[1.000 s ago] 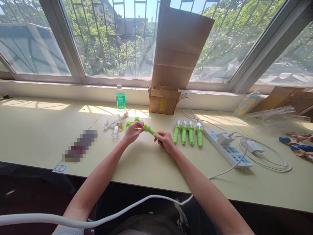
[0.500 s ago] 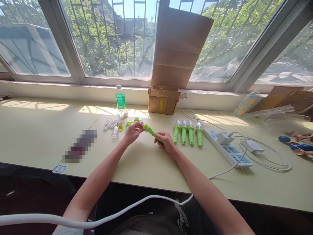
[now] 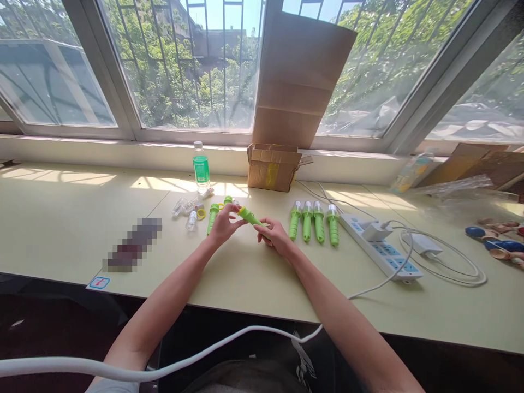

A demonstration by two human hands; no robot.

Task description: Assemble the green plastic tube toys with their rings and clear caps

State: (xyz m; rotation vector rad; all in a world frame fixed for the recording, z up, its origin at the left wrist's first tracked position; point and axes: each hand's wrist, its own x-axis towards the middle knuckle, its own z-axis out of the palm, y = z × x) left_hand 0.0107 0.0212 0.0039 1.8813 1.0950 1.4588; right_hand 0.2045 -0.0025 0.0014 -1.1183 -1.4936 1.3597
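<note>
My right hand [image 3: 275, 236] is wrapped round the lower end of a green torch-shaped handle [image 3: 250, 217], which lies slanted above the table. At its upper left end sits a yellow ring [image 3: 242, 210]. My left hand [image 3: 224, 224] has its thumb and fingers closed about that ringed end. Behind the left hand, partly hidden, are further green handles [image 3: 212, 214]. Left of it lie several clear plastic caps [image 3: 191, 220] and a loose yellow ring [image 3: 201, 214]. To the right of my right hand, several green handles with clear caps [image 3: 307, 222] lie in a row.
A white power strip [image 3: 382, 248] with plugs and cables lies at the right. At the back stand a bottle with a green label [image 3: 201, 169] and a cardboard box [image 3: 272, 169]. Blue and wooden pieces [image 3: 497, 243] lie far right. A white cable [image 3: 229, 341] crosses in front.
My left thumb has shifted lower along the ringed end, and the left hand has moved slightly down. The right hand keeps its hold on the green handle.
</note>
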